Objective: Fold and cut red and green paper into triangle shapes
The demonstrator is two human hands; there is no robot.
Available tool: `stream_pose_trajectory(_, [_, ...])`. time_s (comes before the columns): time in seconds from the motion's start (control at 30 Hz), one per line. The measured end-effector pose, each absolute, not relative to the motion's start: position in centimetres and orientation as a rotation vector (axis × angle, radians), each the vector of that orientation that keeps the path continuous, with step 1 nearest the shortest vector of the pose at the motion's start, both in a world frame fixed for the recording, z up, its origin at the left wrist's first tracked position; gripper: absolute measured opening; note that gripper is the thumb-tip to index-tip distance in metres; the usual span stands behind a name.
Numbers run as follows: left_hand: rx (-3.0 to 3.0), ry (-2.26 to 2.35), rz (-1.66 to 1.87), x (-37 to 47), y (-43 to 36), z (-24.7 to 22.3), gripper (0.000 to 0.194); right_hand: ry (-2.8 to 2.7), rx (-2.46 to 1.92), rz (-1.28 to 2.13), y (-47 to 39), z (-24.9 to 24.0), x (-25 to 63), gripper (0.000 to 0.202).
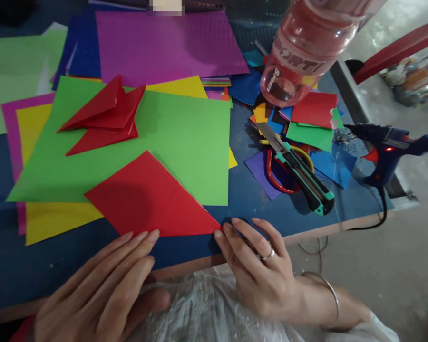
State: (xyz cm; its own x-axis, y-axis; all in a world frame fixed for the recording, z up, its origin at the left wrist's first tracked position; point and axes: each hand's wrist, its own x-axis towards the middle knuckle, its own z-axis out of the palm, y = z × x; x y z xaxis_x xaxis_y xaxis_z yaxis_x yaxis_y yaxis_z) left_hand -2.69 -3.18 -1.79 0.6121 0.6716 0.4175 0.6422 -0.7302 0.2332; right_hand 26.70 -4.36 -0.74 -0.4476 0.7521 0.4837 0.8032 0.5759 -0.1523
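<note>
A folded red sheet of paper lies near the table's front edge, partly over a green sheet. The fingers of my left hand are stretched out, their tips resting on the paper's lower edge. At its pointed right corner, the thumb and index finger of my right hand come together on the tip. My other right fingers are spread on the table. Behind the paper, several folded red pieces sit stacked on the green sheet.
A utility knife lies across red-handled scissors on the right. Beyond them are paper scraps and a pink bottle. A glue gun with a lit red light stands at the table's right edge. Purple paper lies at the back.
</note>
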Motion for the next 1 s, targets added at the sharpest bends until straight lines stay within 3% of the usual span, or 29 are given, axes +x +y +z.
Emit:
stream_pose_trajectory(0.17, [3.027, 1.103, 0.536, -1.9, -2.2, -0.7, 0.060, -2.300, -1.192, -0.123, -4.3, -1.0, 27.6, 0.040])
stream_pose_trajectory(0.37, [3.070, 1.278, 0.518, -0.4, -2.2, -0.5, 0.059, -2.258, -1.203, -0.091, -4.4, -1.4, 28.6, 0.042])
stream_pose_trajectory(0.8, [3.084, 1.055, 0.369, 0.6, -2.0, 0.1, 0.074, -2.264, -1.070, -0.079, -3.7, -1.9, 28.2, 0.040])
stream_pose_trajectory(1.0, [3.040, 0.977, 0.466, 2.4, -2.1, -0.4, 0.058, -2.237, -1.049, -0.032, -3.6, -2.1, 28.2, 0.040])
